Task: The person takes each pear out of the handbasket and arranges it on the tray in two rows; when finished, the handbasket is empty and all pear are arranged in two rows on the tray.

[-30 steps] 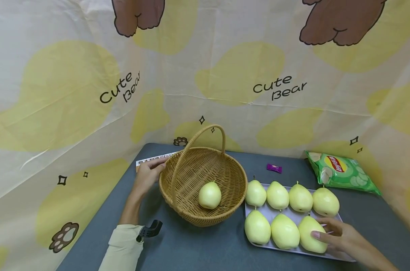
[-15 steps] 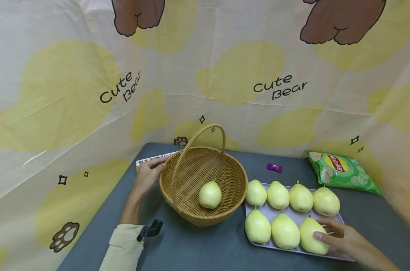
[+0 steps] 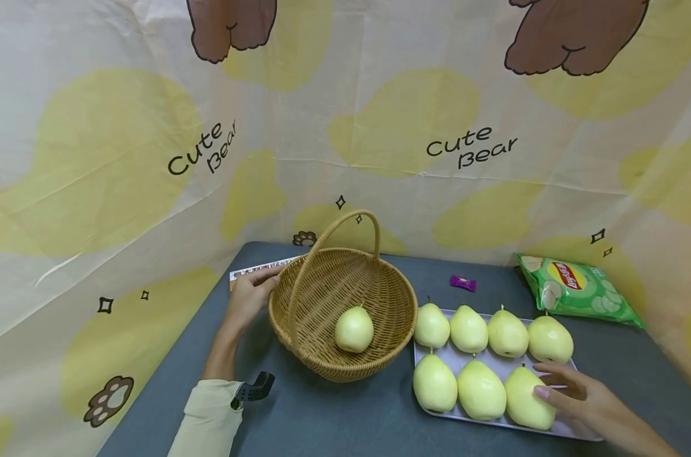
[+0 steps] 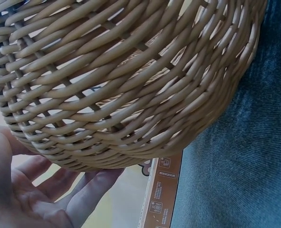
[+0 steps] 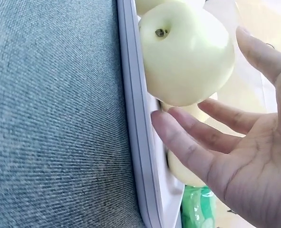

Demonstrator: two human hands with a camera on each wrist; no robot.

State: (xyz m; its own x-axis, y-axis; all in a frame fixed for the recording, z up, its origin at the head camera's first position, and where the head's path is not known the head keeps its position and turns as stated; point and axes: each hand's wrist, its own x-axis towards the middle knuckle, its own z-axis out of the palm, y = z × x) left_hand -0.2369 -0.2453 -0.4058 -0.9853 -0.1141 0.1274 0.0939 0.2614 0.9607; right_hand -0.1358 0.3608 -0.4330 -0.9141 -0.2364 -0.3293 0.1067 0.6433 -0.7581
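A wicker basket (image 3: 322, 279) with an arched handle stands left of centre, tilted toward me, with one pale green pear (image 3: 353, 329) inside. My left hand (image 3: 250, 295) grips its left rim; in the left wrist view those fingers (image 4: 90, 197) lie at the rim, below the woven wall. To the right, a pale lilac tray (image 3: 496, 366) bears several pears in two rows. Around the front row's rightmost pear (image 3: 525, 400), my right hand (image 3: 585, 400) is spread, thumb tip over its right side. In the right wrist view, thumb and fingers are parted beside this pear (image 5: 188, 57).
A green chip bag (image 3: 579, 289) lies behind the tray at the right, and a small purple wrapped sweet (image 3: 462, 283) behind its left part. A flat printed pack (image 3: 259, 266) is partly hidden behind the left hand. Patterned cloth (image 3: 379, 95) hangs behind the blue-grey table (image 3: 334, 419).
My right hand has loosened slightly from the front right pear, its thumb shifting to the right. That pear has shifted slightly right. The left hand and basket stay put.
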